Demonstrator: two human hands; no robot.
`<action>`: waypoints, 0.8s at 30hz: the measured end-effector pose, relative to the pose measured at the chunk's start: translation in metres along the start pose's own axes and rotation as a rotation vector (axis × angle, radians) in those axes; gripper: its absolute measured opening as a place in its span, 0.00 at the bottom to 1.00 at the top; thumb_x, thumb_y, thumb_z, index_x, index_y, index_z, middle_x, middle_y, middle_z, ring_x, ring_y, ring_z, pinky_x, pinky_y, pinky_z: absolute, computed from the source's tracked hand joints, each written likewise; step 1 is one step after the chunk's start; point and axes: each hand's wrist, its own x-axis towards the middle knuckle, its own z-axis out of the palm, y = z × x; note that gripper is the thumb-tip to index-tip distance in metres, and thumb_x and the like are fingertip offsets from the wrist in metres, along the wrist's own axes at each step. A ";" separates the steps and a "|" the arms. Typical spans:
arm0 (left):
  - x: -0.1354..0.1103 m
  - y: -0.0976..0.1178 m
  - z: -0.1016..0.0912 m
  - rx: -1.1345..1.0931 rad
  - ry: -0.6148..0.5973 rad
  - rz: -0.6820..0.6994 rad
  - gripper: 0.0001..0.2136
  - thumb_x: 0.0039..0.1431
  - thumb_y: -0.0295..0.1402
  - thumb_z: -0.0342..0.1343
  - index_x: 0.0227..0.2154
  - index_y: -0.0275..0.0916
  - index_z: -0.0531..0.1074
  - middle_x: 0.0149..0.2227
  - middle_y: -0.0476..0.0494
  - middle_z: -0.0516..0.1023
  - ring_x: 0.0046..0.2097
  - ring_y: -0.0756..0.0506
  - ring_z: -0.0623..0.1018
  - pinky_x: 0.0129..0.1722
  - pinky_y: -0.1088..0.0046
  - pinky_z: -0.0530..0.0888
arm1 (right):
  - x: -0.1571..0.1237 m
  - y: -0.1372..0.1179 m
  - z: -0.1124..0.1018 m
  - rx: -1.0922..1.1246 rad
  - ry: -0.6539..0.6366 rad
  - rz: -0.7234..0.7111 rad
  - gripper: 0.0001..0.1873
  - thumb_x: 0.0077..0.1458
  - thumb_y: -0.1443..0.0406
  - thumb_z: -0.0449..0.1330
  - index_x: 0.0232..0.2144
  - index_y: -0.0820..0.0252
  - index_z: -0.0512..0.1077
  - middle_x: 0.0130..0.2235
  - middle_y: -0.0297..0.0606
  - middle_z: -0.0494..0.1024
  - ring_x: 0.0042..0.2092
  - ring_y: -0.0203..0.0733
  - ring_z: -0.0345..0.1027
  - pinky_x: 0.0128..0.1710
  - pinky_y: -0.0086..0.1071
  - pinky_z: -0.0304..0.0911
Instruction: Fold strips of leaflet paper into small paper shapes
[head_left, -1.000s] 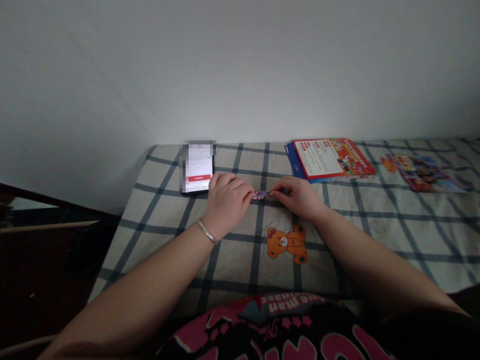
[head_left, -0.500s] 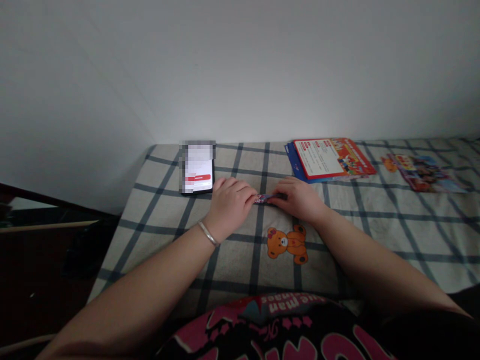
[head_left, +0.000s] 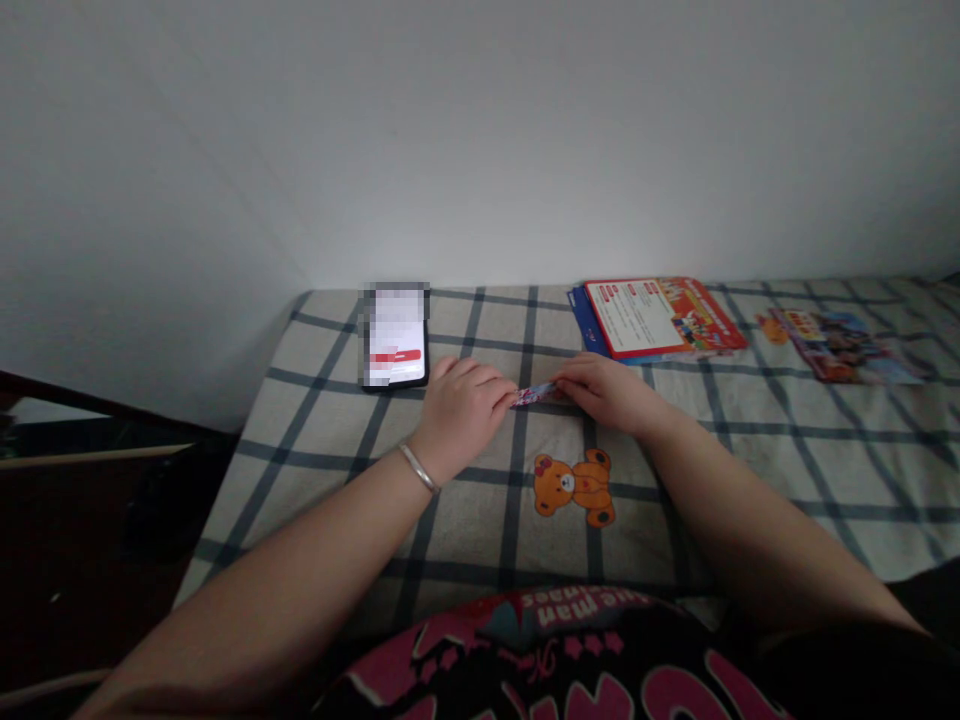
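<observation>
Between my hands runs a narrow strip of printed paper (head_left: 535, 394), patterned in blue, red and white. My left hand (head_left: 466, 408), with a silver bangle at the wrist, is closed on its left end. The right end is pinched in the fingertips of my right hand (head_left: 604, 393). Both ends of the strip are hidden by the fingers. The strip lies just above or on the checked cloth (head_left: 465, 520); I cannot tell which.
A phone (head_left: 397, 335) with its screen lit lies beyond my left hand. Red and blue printed cards (head_left: 660, 318) are stacked near the wall (head_left: 495, 140). Farther right is a colourful printed sheet (head_left: 847, 345). A bear print (head_left: 574, 487) decorates the cloth.
My right hand has shifted slightly to the right, and more of the strip shows between the hands. My left hand has stayed nearly in place.
</observation>
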 end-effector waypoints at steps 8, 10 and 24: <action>0.002 0.002 0.003 0.009 0.019 0.057 0.05 0.64 0.34 0.55 0.35 0.43 0.76 0.34 0.51 0.80 0.37 0.45 0.75 0.42 0.63 0.61 | 0.005 -0.023 0.016 -0.179 0.093 -0.054 0.12 0.62 0.59 0.55 0.35 0.56 0.77 0.35 0.37 0.78 0.39 0.43 0.68 0.40 0.36 0.61; 0.001 0.003 0.002 0.032 0.006 0.047 0.06 0.64 0.34 0.56 0.34 0.42 0.76 0.34 0.50 0.79 0.37 0.45 0.75 0.41 0.64 0.61 | 0.005 -0.024 0.017 -0.198 0.098 -0.051 0.12 0.62 0.59 0.56 0.34 0.56 0.78 0.34 0.37 0.78 0.38 0.42 0.67 0.39 0.35 0.60; 0.001 -0.011 -0.010 0.111 -0.087 -0.017 0.12 0.67 0.35 0.49 0.32 0.43 0.77 0.32 0.48 0.80 0.36 0.45 0.73 0.38 0.65 0.60 | -0.001 -0.006 0.002 -0.151 0.115 0.039 0.08 0.59 0.61 0.59 0.31 0.54 0.77 0.32 0.36 0.78 0.38 0.43 0.68 0.38 0.36 0.63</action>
